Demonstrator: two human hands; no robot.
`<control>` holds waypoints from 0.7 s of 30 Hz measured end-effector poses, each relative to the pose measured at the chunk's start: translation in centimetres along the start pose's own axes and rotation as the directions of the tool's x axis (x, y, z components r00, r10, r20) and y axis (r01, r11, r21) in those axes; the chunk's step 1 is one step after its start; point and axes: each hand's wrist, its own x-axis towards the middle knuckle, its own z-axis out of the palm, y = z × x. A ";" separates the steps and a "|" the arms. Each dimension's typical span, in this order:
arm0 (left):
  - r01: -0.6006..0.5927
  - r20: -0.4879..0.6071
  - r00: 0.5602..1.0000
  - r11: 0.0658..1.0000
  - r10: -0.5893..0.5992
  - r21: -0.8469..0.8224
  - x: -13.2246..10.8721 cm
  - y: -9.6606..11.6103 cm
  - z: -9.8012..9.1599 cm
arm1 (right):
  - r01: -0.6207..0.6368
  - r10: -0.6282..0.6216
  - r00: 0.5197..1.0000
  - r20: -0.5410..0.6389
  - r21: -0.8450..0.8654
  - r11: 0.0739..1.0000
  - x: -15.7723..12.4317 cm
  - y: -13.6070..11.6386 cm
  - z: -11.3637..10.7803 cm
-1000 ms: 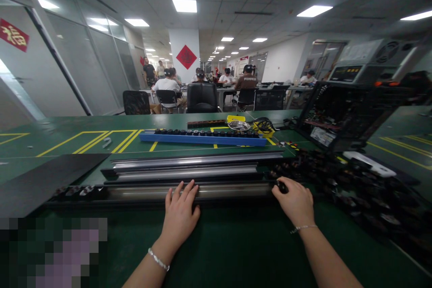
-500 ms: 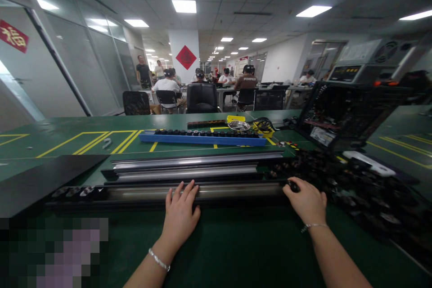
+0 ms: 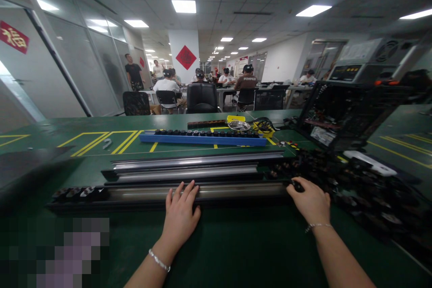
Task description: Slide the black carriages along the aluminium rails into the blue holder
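A long black channel rail (image 3: pixel 236 191) with a shiny metallic inside lies crosswise in front of me. Several small black parts (image 3: pixel 79 194) sit in its left end. My left hand (image 3: pixel 181 213) rests on the middle of the rail, its fingers spread and holding nothing. At the rail's right end, my right hand (image 3: pixel 312 202) pinches a small black part (image 3: pixel 297 186), mostly covered by the fingers. A large heap of similar dark parts (image 3: pixel 367 200) lies just to the right of that hand.
Two more rails (image 3: pixel 189 173) lie behind the first. Farther back are a blue rail (image 3: pixel 202 140) filled with black parts and a metal bowl (image 3: pixel 239 125). An open computer case (image 3: pixel 337 117) stands at the right. A dark, blurred sheet (image 3: pixel 27 166) is at the left. People sit beyond.
My right hand has shifted slightly right with the small black part. The dark sheet at the left has moved away leftward. A standing person in the background has moved left. My left hand stays put.
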 end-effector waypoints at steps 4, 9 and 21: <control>-0.001 -0.005 1.000 1.000 0.001 0.001 0.0 0.0 0.1 | 0.023 -0.023 0.999 -0.045 -0.004 1.000 0.0 0.1 0.2; -0.005 0.000 1.000 1.000 0.005 -0.001 0.0 -0.1 0.1 | 0.032 -0.033 0.998 -0.047 -0.013 0.999 0.3 0.7 0.5; -0.007 -0.011 1.000 1.000 0.007 -0.007 0.0 -0.1 0.0 | 0.000 0.001 1.000 -0.030 0.059 0.998 1.0 1.9 0.4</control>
